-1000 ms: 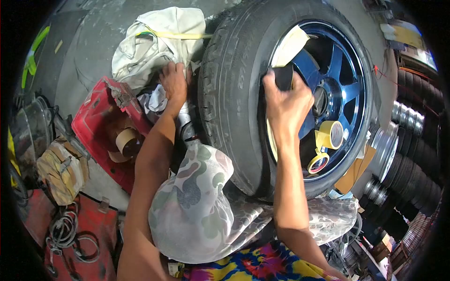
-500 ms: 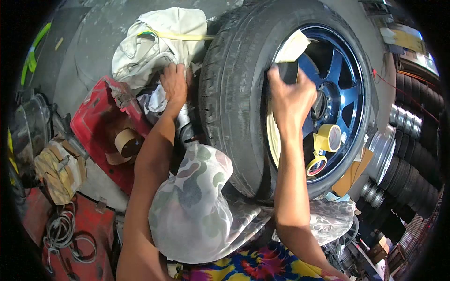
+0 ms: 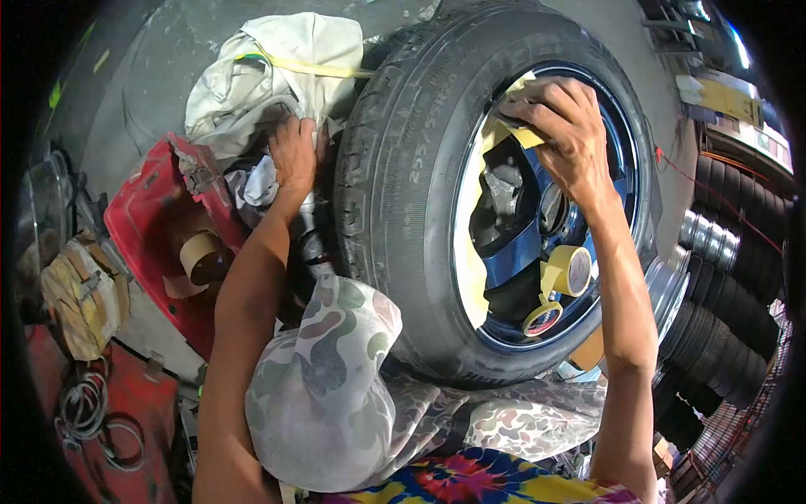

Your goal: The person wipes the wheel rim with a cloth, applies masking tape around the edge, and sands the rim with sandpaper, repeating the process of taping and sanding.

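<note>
A large tire (image 3: 403,193) stands in front of me, mounted on a blue wheel rim (image 3: 508,260). Pale yellow masking strip (image 3: 470,260) lines the left inner edge of the rim. My right hand (image 3: 567,130) is closed around a thin dark pad, possibly sandpaper (image 3: 514,112), against the rim's upper left edge; its fingers partly cover the pad. Two tape rolls, a wide yellow one (image 3: 578,270) and a narrower one (image 3: 542,319), rest inside the rim's lower part. To the left of the tire, my left hand (image 3: 294,160) lies with fingers stretched out on the off-white cloth (image 3: 269,80).
A red open case (image 3: 143,227) with a brown tape roll (image 3: 201,256) sits at left. Behind it are a taped yellow box (image 3: 84,294) and coiled cable (image 3: 88,412). Stacked tires (image 3: 722,328) and metal rims (image 3: 709,239) line the right side. My camouflage-covered knee (image 3: 327,378) is below the tire.
My right hand has moved up and right along the rim with the dark pad, uncovering spokes and masking strip. My left hand stays on the cloth. The whole view has shifted slightly.
</note>
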### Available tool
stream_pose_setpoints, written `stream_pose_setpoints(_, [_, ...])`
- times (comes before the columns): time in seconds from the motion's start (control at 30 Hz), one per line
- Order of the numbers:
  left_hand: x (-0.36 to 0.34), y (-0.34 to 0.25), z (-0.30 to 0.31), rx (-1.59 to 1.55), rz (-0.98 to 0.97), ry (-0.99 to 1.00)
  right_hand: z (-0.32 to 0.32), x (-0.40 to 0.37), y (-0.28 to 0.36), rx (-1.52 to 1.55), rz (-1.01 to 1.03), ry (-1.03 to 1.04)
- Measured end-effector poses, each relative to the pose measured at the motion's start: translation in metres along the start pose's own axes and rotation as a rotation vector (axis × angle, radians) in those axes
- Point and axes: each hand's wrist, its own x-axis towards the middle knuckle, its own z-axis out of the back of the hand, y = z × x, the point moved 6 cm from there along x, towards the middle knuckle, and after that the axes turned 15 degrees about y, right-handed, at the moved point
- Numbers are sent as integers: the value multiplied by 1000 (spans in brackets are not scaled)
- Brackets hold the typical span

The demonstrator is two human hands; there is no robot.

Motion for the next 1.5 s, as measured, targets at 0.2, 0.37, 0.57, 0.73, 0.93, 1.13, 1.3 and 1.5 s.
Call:
stream_pose_setpoints(0.2, [-3, 0, 6, -39, -27, -19, -14, 13, -9, -6, 148, 19])
stream_pose_setpoints(0.37, [-1, -2, 7, -28, 4, -24, -10, 21, 0, 59, 201, 89])
stream_pose_setpoints(0.57, [-2, -2, 11, -49, 9, -45, -11, 26, 12, 252, 316, 110])
stream_pose_setpoints(0.73, [-1, -3, 9, -19, -17, -96, -14, 27, -3, 187, 309, 91])
stream_pose_setpoints(0.93, [0, -1, 8, -34, 4, -32, -12, 26, 7, 265, 357, 134])
stream_pose_setpoints(1.13, [-1, 1, 5, -12, -8, -79, -17, 23, 30, 372, 418, 186])
stream_pose_setpoints(1.3, [-2, 1, 2, -9, 4, -36, -17, 27, 14, 346, 352, 218])
stream_pose_setpoints(1.5, [-2, 1, 2, 8, -13, -110, 3, 25, 19, 234, 341, 87])
